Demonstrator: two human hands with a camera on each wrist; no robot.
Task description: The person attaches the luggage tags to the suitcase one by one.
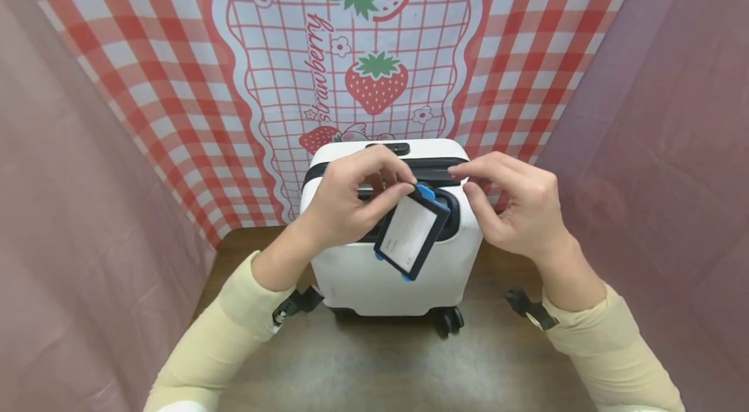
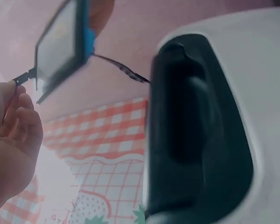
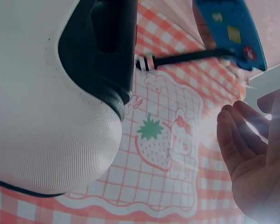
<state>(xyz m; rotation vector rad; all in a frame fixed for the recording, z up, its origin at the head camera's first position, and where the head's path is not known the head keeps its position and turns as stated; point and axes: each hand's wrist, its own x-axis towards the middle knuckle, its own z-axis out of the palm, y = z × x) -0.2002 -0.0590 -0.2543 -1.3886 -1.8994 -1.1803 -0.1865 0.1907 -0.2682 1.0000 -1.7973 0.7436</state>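
Observation:
A luggage tag (image 1: 407, 233) with a black frame, a white card behind a clear window and blue edges hangs in front of the white suitcase (image 1: 392, 275). My left hand (image 1: 357, 194) pinches the end of its black strap (image 2: 22, 78) between thumb and fingers. To the right of the tag, my right hand (image 1: 515, 204) has its thumb and fingers apart with nothing between them. Small coloured shapes mark the tag's blue back (image 3: 233, 32) in the right wrist view. Another stretch of strap (image 3: 186, 57) runs from the tag to the suitcase's black side handle (image 2: 200, 140).
The suitcase stands on a brown wooden table (image 1: 374, 366), with black wheels (image 1: 448, 320) at its base. Behind it hangs a red-and-white checked cloth (image 1: 175, 74) with strawberry prints. Pink curtains (image 1: 661, 139) close in both sides.

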